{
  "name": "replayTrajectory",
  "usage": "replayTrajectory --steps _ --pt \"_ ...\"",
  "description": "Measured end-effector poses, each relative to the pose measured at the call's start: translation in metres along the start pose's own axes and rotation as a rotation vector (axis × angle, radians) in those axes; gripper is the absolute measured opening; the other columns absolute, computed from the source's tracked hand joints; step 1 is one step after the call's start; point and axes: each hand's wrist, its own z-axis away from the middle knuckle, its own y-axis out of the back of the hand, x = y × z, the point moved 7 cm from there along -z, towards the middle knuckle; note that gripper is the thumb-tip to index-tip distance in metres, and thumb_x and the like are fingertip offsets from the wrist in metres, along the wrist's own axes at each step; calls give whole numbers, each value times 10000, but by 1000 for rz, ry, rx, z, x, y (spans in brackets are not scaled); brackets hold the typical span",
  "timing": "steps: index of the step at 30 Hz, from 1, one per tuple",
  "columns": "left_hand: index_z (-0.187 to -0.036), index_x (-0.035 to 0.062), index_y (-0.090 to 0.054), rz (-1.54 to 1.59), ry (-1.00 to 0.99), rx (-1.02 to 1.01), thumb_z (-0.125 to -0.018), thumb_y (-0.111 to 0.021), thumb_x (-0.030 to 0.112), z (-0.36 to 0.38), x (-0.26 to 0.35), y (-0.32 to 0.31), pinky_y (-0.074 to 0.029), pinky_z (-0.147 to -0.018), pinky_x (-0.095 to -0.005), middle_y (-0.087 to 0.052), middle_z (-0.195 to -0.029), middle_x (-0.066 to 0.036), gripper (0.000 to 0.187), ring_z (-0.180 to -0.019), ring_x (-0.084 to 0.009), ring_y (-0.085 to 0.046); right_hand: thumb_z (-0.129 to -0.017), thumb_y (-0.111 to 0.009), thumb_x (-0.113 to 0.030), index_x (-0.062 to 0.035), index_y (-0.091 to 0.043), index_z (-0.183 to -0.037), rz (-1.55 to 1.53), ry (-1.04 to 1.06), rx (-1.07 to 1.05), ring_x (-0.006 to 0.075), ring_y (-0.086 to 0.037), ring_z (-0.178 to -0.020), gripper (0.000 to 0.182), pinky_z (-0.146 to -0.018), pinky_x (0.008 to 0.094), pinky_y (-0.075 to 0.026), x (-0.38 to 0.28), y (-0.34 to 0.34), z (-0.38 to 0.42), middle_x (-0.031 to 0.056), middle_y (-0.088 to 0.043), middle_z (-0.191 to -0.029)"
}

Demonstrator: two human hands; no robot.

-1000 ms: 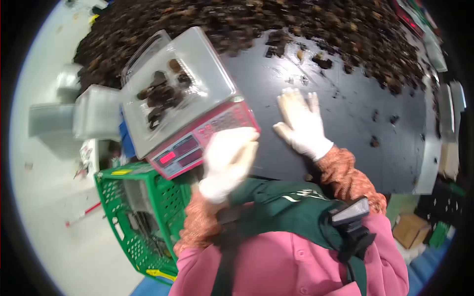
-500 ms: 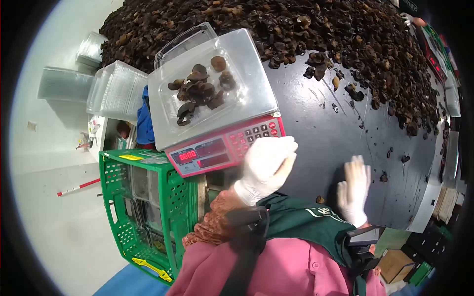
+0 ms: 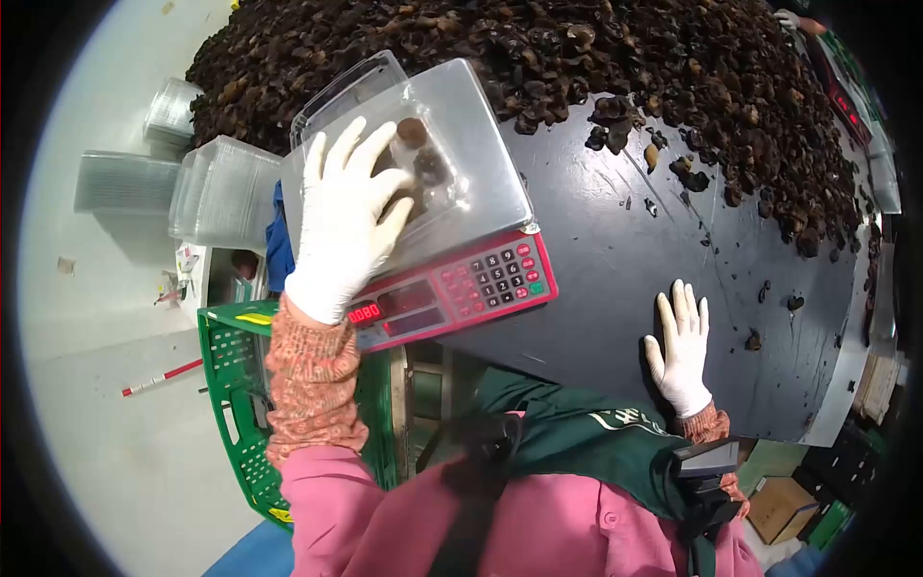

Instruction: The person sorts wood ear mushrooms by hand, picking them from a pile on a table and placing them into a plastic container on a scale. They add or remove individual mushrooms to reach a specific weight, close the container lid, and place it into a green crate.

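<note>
My left hand [image 3: 348, 216], in a white glove, reaches over the clear plastic tray [image 3: 463, 183] on the digital scale [image 3: 492, 125]. Its fingers are spread across the tray's left part; whether they touch what lies below is hidden. Brown wood ear mushrooms [image 3: 411, 133] show in the tray beyond the fingertips, the others covered by the hand. The scale's red display [image 3: 365, 313] reads 0.080. My right hand [image 3: 684, 351], gloved too, lies on the dark table [image 3: 596, 250] near its front edge, fingers stretched out, holding nothing.
A large heap of wood ear mushrooms [image 3: 673, 67] covers the table's far side, with loose bits nearer. Stacks of clear trays [image 3: 226, 192] stand left of the scale. Below it sits a green crate [image 3: 231, 385]. Another person's gloved hand [image 3: 786, 18] shows at the far right.
My left hand has moved from in front of the scale's keypad left and forward over the tray, its fingers spreading. My right hand has settled slightly farther forward on the table.
</note>
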Motion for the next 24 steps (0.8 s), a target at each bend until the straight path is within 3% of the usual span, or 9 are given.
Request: replayTrajectory --steps 4,10,17,22,24 --pt "-891 108 -674 -36 36 -16 -797 -710 65 6 -19 10 -200 -1233 -580 -549 -1491 -131 109 -1458 -386 -404 -885 -666 -236 -31 -505 -1469 -15 -24 -7 408 -305 -1509 640 -1248 573 -165 1 1 0 236 -360 -1608" --pt "-944 117 -680 -18 49 -111 -752 -787 119 3 -13 1 -181 -1243 -579 -494 -1544 -129 220 -1476 -374 -375 -863 -685 -217 -34 -520 -1453 -29 -25 11 402 -320 -1503 640 -1248 567 -170 3 1 -2 221 -375 -1605" --pt "-983 128 -712 65 -43 -170 -753 -780 113 -5 -16 -16 -144 -1253 -577 -501 -1545 -102 240 -1498 -361 -348 -860 -689 -200 -38 -538 -1436 -47 -26 37 393 -337 -1493 617 -1242 557 -195 1 3 -2 213 -409 -1581" --pt "-900 123 -715 77 73 186 -811 -763 158 0 -24 13 -153 -1224 -618 -582 -1462 -92 107 -1444 -351 -426 -873 -682 -213 -42 -563 -1407 -45 -41 72 391 -377 -1467 573 -1226 556 -225 1 9 5 214 -437 -1561" --pt "-916 62 -707 251 16 278 -787 -761 70 -8 4 27 -275 -1180 -551 -628 -1388 -146 140 -1340 -371 -520 -885 -674 -222 -46 -572 -1396 -55 -20 91 377 -398 -1457 550 -1219 554 -238 -4 15 -3 210 -455 -1549"
